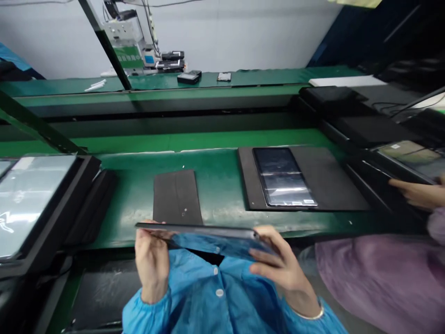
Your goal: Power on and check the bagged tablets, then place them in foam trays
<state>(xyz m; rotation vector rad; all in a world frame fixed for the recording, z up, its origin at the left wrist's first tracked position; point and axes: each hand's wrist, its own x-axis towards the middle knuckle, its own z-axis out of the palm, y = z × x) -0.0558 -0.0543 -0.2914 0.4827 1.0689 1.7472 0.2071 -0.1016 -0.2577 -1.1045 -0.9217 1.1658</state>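
Between my two hands a tablet (212, 234) is held up level above the bench's front edge, its long thin side facing away and its glossy face tilted toward me, reflecting the blue coat. My left hand (151, 260) grips its left end. At the right end, my right hand (283, 266) is closed round the corner, thumb and fingers on either side. Just beyond the held tablet lies a dark grey foam sheet (177, 192). Another tablet (283, 176) rests face up on a wider dark foam mat (330, 181) to the right.
Black trays with film-covered screens (34, 185) stack up at the left. A co-worker's hand (420, 192) holds another tablet at the right, beside black trays (371, 130). Green metal posts (107, 46) rise at the left. Small devices (189, 77) sit on the back shelf.
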